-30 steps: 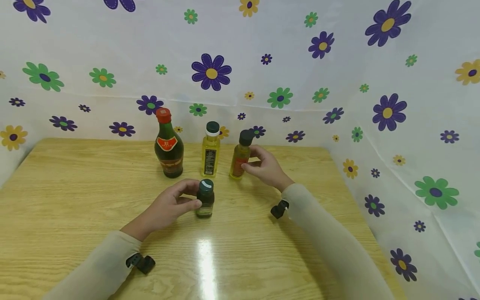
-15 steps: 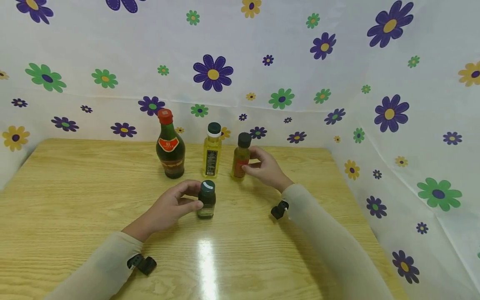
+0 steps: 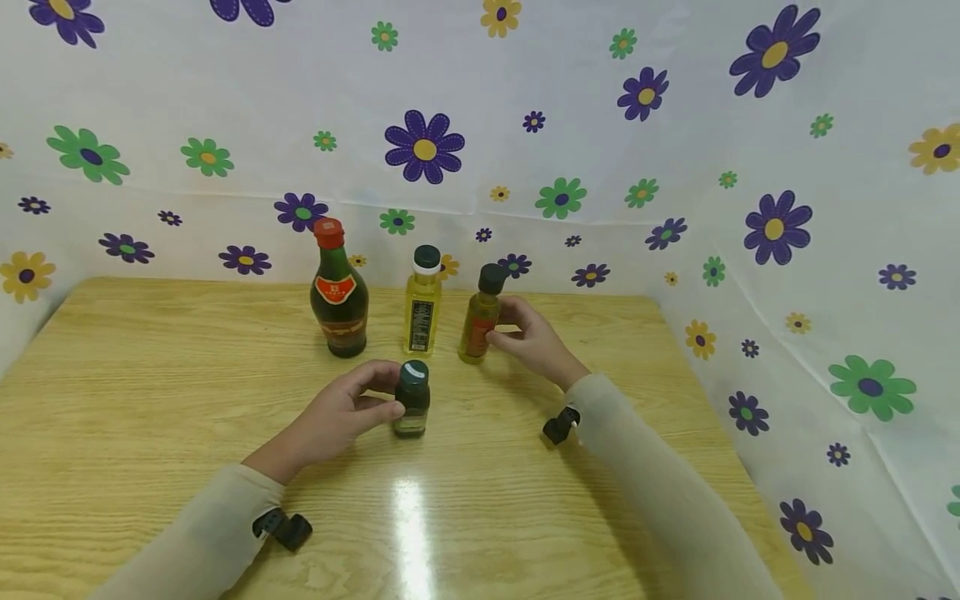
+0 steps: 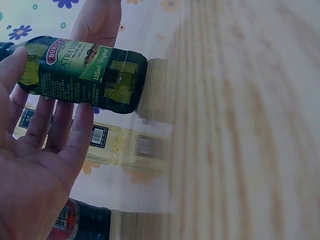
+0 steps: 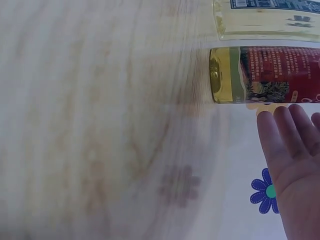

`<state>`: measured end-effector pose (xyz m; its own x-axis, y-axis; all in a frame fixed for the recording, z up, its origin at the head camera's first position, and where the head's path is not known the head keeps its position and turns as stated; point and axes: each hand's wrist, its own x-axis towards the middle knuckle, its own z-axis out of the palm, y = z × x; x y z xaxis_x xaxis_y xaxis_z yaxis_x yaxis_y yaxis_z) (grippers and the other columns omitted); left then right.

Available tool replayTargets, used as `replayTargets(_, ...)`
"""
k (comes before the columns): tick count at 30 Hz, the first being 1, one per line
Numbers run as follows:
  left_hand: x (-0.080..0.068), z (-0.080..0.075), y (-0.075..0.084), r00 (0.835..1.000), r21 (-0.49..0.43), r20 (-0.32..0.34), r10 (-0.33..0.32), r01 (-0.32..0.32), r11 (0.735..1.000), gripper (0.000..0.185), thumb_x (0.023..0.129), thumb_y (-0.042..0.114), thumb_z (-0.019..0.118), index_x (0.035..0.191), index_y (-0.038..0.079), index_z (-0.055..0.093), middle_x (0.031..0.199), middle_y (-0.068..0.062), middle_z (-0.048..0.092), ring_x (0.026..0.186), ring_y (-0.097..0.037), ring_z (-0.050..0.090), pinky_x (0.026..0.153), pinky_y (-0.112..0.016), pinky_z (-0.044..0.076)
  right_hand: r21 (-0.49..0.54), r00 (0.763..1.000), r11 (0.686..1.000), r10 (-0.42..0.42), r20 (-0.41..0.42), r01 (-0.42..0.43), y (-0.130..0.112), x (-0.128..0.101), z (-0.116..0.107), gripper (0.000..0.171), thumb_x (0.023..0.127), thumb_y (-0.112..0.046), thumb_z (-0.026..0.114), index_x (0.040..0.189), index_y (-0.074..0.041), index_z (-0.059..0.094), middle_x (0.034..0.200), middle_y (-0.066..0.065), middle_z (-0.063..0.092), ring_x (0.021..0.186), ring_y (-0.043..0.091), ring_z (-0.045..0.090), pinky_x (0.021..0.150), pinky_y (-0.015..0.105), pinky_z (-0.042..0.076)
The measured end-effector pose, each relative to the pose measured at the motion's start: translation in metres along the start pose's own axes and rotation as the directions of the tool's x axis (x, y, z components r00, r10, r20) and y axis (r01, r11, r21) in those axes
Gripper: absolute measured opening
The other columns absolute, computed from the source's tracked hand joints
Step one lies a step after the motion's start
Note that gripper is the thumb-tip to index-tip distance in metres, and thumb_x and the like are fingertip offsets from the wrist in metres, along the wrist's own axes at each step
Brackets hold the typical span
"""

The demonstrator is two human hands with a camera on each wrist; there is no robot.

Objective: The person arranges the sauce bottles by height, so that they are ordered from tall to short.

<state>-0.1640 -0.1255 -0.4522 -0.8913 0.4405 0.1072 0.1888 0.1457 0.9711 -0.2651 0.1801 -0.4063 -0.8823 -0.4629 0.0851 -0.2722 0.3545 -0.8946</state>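
In the head view my left hand (image 3: 341, 415) holds a small dark green olive oil bottle (image 3: 411, 417) upright at the front of the group. The left wrist view shows my thumb near its cap and my fingers behind the bottle (image 4: 85, 75). Farther back, my right hand (image 3: 536, 337) holds a red-labelled oil bottle (image 3: 478, 329) with a black cap, slightly tilted, thumb at the label and fingers on its right side. In the right wrist view the fingertips meet the edge of this bottle (image 5: 270, 75); the thumb is out of that view.
A yellow oil bottle (image 3: 422, 312) with a dark green cap stands between the two held ones. To its left is a taller dark bottle (image 3: 340, 312) with a red cap. Flower-patterned cloth (image 3: 465, 75) hangs behind the wooden table (image 3: 187, 375).
The red-labelled oil bottle stood more upright half a second ago; its top now leans slightly right again. My left hand and the olive oil bottle stay where they were.
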Motion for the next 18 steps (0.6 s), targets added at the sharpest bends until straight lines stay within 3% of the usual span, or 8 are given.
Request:
replayTargets(9, 0.001, -0.001, -0.001, 1.0, 0.006, 0.001, 0.007, -0.007, 1.0, 0.041, 0.088, 0.024, 0.068, 0.126, 0.021, 0.053, 0.118, -0.003, 0.057, 0.112, -0.021, 0.053, 0.091, -0.029, 0.051, 0.063, 0.997, 0.997, -0.031, -0.065, 0.036, 0.002, -0.02, -0.003, 0.05, 0.091, -0.007, 0.062, 0.135, 0.002, 0.04, 0.126, 0.026, 0.05, 0.117, 0.041, 0.05, 0.097, 0.045, 0.047)
replayTargets(18, 0.001, 0.0, -0.001, 1.0, -0.009, 0.004, 0.006, -0.006, 1.0, 0.042, 0.087, 0.028, 0.069, 0.126, 0.024, 0.053, 0.119, -0.002, 0.057, 0.112, -0.021, 0.054, 0.091, -0.032, 0.051, 0.069, 0.995, 0.995, -0.064, -0.075, 0.069, 0.007, -0.049, -0.007, 0.045, 0.091, -0.005, 0.061, 0.132, 0.002, 0.043, 0.126, 0.028, 0.05, 0.116, 0.041, 0.049, 0.095, 0.051, 0.046)
